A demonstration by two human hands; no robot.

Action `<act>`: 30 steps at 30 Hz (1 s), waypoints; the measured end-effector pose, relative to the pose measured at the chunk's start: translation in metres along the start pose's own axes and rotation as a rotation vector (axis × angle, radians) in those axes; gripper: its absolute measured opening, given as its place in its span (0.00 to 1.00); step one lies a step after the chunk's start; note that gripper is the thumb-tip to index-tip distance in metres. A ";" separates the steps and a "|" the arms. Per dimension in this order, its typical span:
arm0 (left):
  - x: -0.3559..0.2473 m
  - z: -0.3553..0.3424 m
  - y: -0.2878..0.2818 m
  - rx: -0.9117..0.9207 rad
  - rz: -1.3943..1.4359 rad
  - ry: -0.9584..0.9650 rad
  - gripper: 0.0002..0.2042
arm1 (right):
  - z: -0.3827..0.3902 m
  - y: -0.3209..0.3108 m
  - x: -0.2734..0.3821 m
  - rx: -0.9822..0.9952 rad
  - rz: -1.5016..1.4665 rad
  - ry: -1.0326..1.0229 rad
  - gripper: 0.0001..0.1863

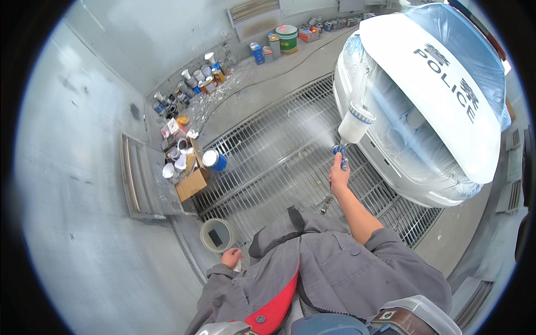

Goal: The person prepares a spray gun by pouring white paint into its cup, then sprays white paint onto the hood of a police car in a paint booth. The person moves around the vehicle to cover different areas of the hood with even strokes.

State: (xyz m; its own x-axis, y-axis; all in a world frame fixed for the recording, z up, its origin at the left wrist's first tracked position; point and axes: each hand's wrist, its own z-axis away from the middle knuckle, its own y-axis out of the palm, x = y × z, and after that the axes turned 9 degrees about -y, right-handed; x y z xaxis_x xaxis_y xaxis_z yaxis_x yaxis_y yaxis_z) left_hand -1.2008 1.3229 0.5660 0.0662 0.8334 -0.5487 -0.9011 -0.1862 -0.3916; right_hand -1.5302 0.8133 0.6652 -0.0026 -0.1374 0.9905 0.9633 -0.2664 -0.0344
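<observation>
My right hand (pixel 339 177) is closed round the handle of a spray gun (pixel 341 154). On top of the gun sits a white paint cup (pixel 355 123), slightly tilted. A pale mist spreads from the gun's nozzle toward the left. Close to the gun, on its right, stands a white car (pixel 365 151), its front openings and windscreen covered with clear and bluish plastic film (pixel 413 120). Low at my left side, my left hand (pixel 231 257) is curled beside a round bucket (pixel 205 235). A small crumpled white bit shows under its fingers, too little to name.
Metal floor grating (pixel 262 145) spreads under the work area. At left stand a cardboard box (pixel 191 186) of used cups and a blue can (pixel 214 160). Several paint tins (pixel 209 85) and a green drum (pixel 287 39) line the wall. A hose (pixel 245 86) crosses the floor.
</observation>
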 end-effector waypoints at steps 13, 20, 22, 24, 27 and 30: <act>-0.049 -0.047 -0.083 0.085 -0.067 -0.034 0.16 | 0.048 0.029 0.042 -0.055 -0.115 0.119 0.22; -0.050 -0.073 -0.098 0.085 -0.136 -0.034 0.16 | 0.040 0.037 0.020 -0.093 -0.014 0.016 0.23; -0.049 -0.081 -0.102 0.100 -0.079 -0.047 0.16 | 0.038 0.039 0.012 -0.104 0.017 0.003 0.23; -0.046 -0.087 -0.103 0.109 -0.073 -0.036 0.17 | 0.037 0.042 0.009 -0.099 0.025 -0.015 0.23; -0.050 -0.091 -0.101 0.109 -0.106 -0.007 0.17 | 0.035 0.043 0.009 -0.089 0.035 -0.012 0.23; -0.048 -0.091 -0.103 0.089 -0.164 -0.011 0.17 | 0.040 0.047 0.017 -0.082 0.086 0.065 0.28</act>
State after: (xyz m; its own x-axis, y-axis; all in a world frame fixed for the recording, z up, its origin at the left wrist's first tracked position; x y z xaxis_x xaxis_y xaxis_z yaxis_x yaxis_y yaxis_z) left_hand -1.0720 1.2550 0.5655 0.2110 0.8545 -0.4747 -0.9131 -0.0011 -0.4078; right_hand -1.4739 0.8364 0.6861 0.0589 -0.2239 0.9728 0.9356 -0.3274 -0.1320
